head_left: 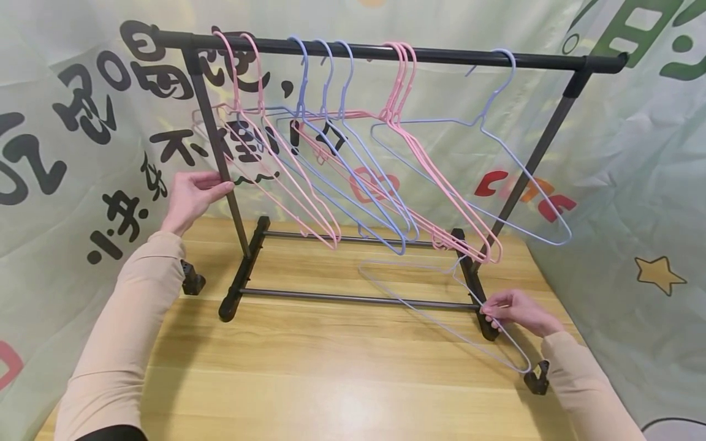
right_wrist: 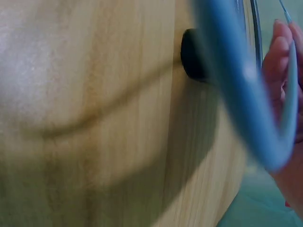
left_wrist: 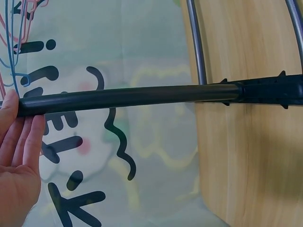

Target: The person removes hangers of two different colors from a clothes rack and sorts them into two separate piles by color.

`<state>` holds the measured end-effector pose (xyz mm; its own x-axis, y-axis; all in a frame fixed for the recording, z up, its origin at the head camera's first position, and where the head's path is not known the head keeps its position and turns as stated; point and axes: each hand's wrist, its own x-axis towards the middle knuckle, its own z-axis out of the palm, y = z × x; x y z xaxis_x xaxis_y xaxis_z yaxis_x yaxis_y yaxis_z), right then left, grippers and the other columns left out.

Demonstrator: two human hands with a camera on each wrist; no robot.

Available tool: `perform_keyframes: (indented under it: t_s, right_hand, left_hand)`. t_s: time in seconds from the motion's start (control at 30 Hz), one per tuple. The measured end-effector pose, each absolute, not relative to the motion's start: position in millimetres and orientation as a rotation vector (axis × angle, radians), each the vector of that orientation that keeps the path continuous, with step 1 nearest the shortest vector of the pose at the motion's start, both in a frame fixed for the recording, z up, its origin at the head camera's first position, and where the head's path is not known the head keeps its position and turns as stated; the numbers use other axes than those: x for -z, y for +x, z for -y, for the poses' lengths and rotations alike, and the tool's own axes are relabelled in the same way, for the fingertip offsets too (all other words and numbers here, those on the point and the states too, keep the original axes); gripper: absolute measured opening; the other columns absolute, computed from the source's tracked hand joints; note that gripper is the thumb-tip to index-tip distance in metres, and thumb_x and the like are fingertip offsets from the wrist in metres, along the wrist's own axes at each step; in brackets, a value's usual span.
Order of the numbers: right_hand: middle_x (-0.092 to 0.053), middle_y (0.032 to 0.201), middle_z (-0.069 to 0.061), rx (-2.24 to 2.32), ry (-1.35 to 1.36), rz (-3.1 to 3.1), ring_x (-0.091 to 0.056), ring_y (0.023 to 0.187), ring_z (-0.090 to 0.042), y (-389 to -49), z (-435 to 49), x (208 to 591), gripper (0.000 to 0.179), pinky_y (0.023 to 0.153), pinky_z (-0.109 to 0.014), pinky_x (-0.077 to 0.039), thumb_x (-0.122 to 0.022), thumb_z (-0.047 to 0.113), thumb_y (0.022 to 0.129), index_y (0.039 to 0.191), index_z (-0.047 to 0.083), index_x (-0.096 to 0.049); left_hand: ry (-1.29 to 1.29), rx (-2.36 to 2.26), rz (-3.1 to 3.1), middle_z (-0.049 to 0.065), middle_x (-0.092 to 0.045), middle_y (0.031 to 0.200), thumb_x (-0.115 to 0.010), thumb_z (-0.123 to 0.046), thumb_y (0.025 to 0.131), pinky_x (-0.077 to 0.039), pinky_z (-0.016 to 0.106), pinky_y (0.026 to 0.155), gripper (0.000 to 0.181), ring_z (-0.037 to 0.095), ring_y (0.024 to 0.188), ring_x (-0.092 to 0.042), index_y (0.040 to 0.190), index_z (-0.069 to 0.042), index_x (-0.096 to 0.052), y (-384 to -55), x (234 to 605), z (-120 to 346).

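By the right foot of the rack, a blue hanger is pinched by the right hand; left post clasped by the left hand. Hanging-up judged in hand; lift to top bar seemingly needed.
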<state>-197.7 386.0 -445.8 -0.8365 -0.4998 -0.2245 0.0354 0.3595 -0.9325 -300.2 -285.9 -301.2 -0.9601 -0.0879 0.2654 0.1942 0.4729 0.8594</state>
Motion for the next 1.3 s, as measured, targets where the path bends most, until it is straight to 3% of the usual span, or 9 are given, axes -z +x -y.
perform_keyframes:
  t_s: [0.13,0.33,0.53,0.87,1.1,1.3]
  right_hand:
    - [-0.076,0.084,0.001,1.363,-0.423,-2.255,-0.067,0.069,-0.003,-197.8,-380.2,445.9,0.032,0.065,-0.025,-0.059,-0.062,0.002,0.097,0.109,-0.028,-0.057]
    - [-0.074,0.075,-0.01,1.214,-0.456,-2.379,-0.061,0.059,-0.001,-198.8,-374.9,446.6,0.024,0.054,-0.024,-0.054,-0.069,0.005,0.093,0.099,-0.018,-0.068]
    - [-0.071,0.068,-0.012,1.128,-0.439,-2.402,-0.056,0.051,-0.001,-201.2,-371.8,446.4,0.019,0.049,-0.024,-0.052,-0.073,0.008,0.09,0.094,-0.01,-0.073]
    - [-0.067,0.062,-0.011,1.066,-0.46,-2.438,-0.051,0.047,0.001,-202.7,-373.8,432.2,0.017,0.045,-0.021,-0.047,-0.074,0.007,0.089,0.088,-0.01,-0.073]
    - [-0.072,0.076,0.002,1.073,-0.358,-2.631,-0.065,0.066,-0.009,-213.2,-411.5,351.6,0.027,0.064,-0.027,-0.057,-0.066,0.01,0.096,0.108,-0.015,-0.067]
    - [-0.078,0.088,0.012,1.169,-0.302,-2.873,-0.07,0.082,-0.004,-219.0,-414.3,243.0,0.019,0.075,-0.017,-0.051,-0.061,0.015,0.102,0.112,0.01,-0.076]
  left_hand:
    - [-0.082,1.485,2.443,-0.03,-0.071,0.088,-0.078,-0.027,0.09,-0.047,0.005,0.076,0.051,-0.018,0.076,-0.064,0.126,0.006,-0.065,-299.4,300.7,285.6]
    - [-0.102,1.52,2.416,-0.033,-0.068,0.081,-0.077,-0.023,0.09,-0.049,0.005,0.075,0.051,-0.016,0.075,-0.065,0.127,0.009,-0.064,-299.5,300.9,284.8]
    - [-0.112,1.5,2.412,-0.037,-0.065,0.077,-0.078,-0.028,0.089,-0.049,0.005,0.075,0.053,-0.017,0.075,-0.064,0.126,0.008,-0.065,-297.7,301.2,284.1]
    - [-0.099,1.479,2.438,-0.039,-0.063,0.076,-0.079,-0.033,0.087,-0.048,0.005,0.075,0.059,-0.018,0.076,-0.063,0.127,0.007,-0.065,-296.9,299.1,282.6]
    - [-0.099,1.475,2.441,-0.037,-0.065,0.078,-0.08,-0.034,0.087,-0.048,0.005,0.075,0.059,-0.018,0.077,-0.063,0.127,0.007,-0.065,-296.5,298.3,281.7]
    - [-0.113,1.473,2.432,-0.038,-0.065,0.077,-0.079,-0.03,0.088,-0.048,0.005,0.074,0.054,-0.018,0.076,-0.064,0.126,0.007,-0.065,-295.5,298.2,283.3]
